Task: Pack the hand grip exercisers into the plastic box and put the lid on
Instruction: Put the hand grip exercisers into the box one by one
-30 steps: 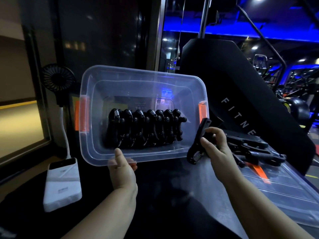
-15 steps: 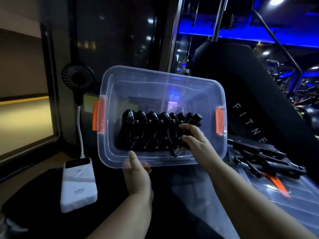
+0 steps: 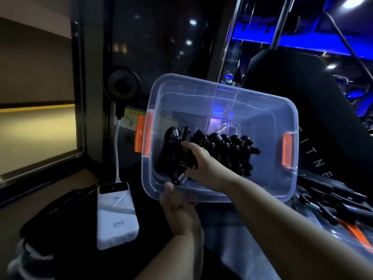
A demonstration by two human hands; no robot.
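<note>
Storage scene in a dim gym, viewed from the head camera. The left hand [image 3: 179, 211] is holding the clear rectangular plastic box [image 3: 222, 91] by its near rim, thumb lying over the edge, and is tilting the open top toward the viewer. Orange clip latches are sitting at the two short ends, one on the left [image 3: 144, 138] and one on the right [image 3: 287, 149].

The right hand [image 3: 199, 164] is reaching inside the box, its fingers curling round one black spring-loaded hand grip exerciser [image 3: 179, 176] at the left end of the box floor; the metal coil of that exerciser is showing below the fingers. A packed row of black hand grip exercisers [image 3: 232, 152] is lying side by side across the middle of the box, touching one another and extending from the held piece toward the right latch.

More loose black exercisers [image 3: 333, 199] are lying outside the box, to its right, on the flat clear plastic lid [image 3: 363, 225], which is resting well apart from the box opening.

To the left of the box, a white rectangular power bank [image 3: 116, 215] is lying on a dark surface, and a white cable [image 3: 116, 150] is running up from it to a small round black fan [image 3: 123, 84]. A black padded machine panel with pale lettering [image 3: 314, 158] is standing behind the box on the right.
</note>
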